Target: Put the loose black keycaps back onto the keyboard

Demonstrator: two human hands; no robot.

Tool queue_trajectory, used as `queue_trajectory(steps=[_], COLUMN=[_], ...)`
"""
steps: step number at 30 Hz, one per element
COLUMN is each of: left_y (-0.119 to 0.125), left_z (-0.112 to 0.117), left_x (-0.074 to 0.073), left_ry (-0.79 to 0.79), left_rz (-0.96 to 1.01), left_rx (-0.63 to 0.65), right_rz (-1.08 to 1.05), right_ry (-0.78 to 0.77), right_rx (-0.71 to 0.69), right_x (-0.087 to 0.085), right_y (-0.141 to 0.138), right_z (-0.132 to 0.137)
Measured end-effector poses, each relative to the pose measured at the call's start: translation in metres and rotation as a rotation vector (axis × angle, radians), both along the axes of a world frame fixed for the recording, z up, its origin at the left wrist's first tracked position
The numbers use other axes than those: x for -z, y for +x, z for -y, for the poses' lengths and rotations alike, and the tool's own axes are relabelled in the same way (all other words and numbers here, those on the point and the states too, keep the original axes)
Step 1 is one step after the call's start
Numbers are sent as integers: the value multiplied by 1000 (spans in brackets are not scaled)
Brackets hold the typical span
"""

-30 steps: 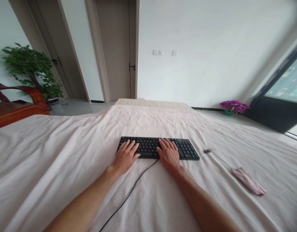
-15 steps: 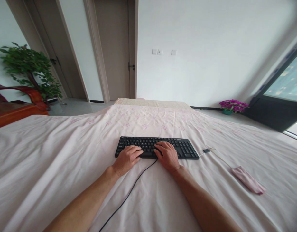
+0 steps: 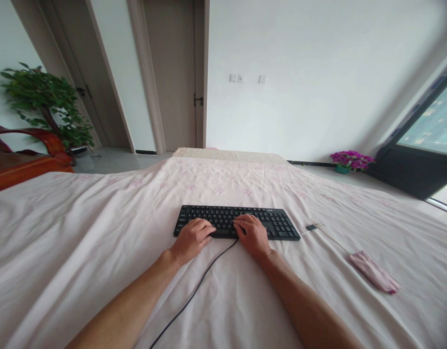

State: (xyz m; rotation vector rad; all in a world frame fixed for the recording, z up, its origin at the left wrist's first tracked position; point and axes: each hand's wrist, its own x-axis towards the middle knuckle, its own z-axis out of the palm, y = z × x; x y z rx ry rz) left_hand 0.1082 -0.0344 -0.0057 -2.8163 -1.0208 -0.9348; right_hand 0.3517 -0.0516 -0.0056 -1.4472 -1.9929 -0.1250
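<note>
A black computer keyboard (image 3: 223, 218) lies flat on a pale pink flowered cloth (image 3: 143, 291). My left hand (image 3: 193, 238) rests over its lower left part, fingers stretched out across the keys and the thumb by the space bar. Right of the middle, my right hand (image 3: 254, 237) lies over the keys with its fingers extended and slightly curved. Neither hand grips anything. Between my forearms a black cable (image 3: 197, 287) runs from the keyboard's near edge toward me. Some keys are hidden under both hands.
Right of the keyboard lie a small black piece (image 3: 311, 227) on a thin stick or cord and a pink cloth pouch (image 3: 374, 272). Beyond are a wooden chair (image 3: 56, 150), a leafy plant (image 3: 45, 97), purple flowers (image 3: 350, 159) and a closed door (image 3: 170, 72).
The fingers of my right hand have drawn in slightly on the keys. My left hand stays in nearly the same place, and the keyboard has not moved on the cloth.
</note>
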Motion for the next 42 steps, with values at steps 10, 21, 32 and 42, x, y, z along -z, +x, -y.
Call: queue_trajectory(steps=[10, 21, 32, 42], left_y=[0, 1, 1, -5], left_z=[1, 0, -1, -8], left_x=[-1, -1, 2, 4], left_ry=[-9, -35, -65, 29], left_rz=[10, 53, 136, 124], left_rx=[8, 8, 2, -93], right_rz=[-14, -11, -21, -17], right_ry=[-3, -11, 1, -9], right_rx=[-11, -14, -17, -3], right_x=[-1, -1, -4, -7], right_y=[1, 1, 1, -1], right_z=[0, 0, -1, 3])
